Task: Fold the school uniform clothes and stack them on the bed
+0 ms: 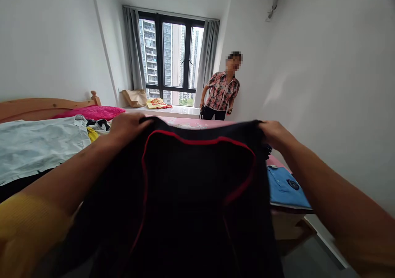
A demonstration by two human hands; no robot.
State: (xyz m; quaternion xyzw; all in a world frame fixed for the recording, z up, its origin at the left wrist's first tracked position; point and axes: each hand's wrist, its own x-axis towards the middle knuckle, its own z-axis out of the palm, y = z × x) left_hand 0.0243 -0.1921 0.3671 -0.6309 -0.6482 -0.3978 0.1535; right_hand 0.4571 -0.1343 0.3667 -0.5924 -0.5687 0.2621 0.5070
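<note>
A black garment with red piping (pixel 191 175) hangs spread out in front of me, held up by its two top corners. At its upper left corner my left hand (pixel 128 125) is closed, with the cloth pinched between thumb and fingers. The opposite corner is gripped by my right hand (pixel 274 133), also closed. The top edge sags slightly between the hands. Whether the garment is a shirt or a jacket I cannot tell, since its lower part is dark and runs out of view.
A bed with a pink sheet (pixel 212 123) lies behind the garment. Pale clothes (pixel 43 142) and a pink pillow (pixel 92 112) are on the left, a folded blue shirt (pixel 285 187) on the right. A person (pixel 222 90) stands near the window, where a paper bag (pixel 135 98) rests on the sill.
</note>
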